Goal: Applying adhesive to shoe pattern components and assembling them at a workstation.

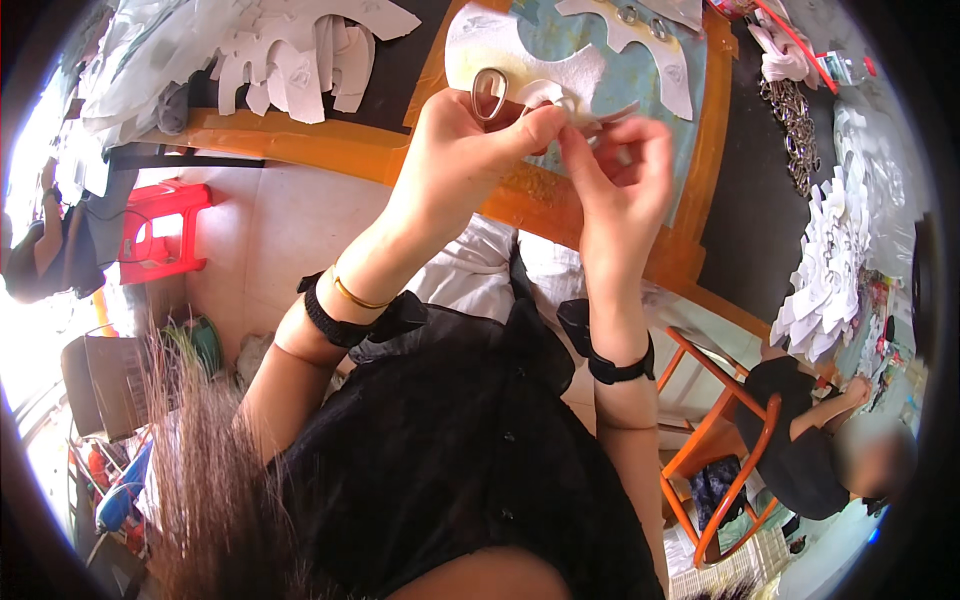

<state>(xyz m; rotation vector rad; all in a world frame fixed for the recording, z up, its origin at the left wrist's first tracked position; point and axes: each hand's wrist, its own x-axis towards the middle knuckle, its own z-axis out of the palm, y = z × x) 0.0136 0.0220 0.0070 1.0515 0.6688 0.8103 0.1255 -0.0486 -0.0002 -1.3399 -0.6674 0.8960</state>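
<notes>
Both my hands meet over the taped edge of the work table [540,205]. My left hand [470,140] pinches the end of a curved white piece [485,45], which looks like padded sheet material. A silver oval metal ring [489,94] stands up at the left hand's fingers. With thumb and fingers closed on the same white piece, my right hand [622,165] touches the left fingertips. Its fingers are slightly blurred, and the spot where the hands meet is partly hidden. Beyond them, another white piece [660,60] with metal rings lies on the blue-green mat [610,85].
Stacked white cut pieces [295,60] lie at the far left, and more [825,270] at the right. Metal rings [792,125] form a heap on the dark tabletop. A red stool [165,230] stands left. A person [800,430] sits by an orange-brown chair [720,460] at right.
</notes>
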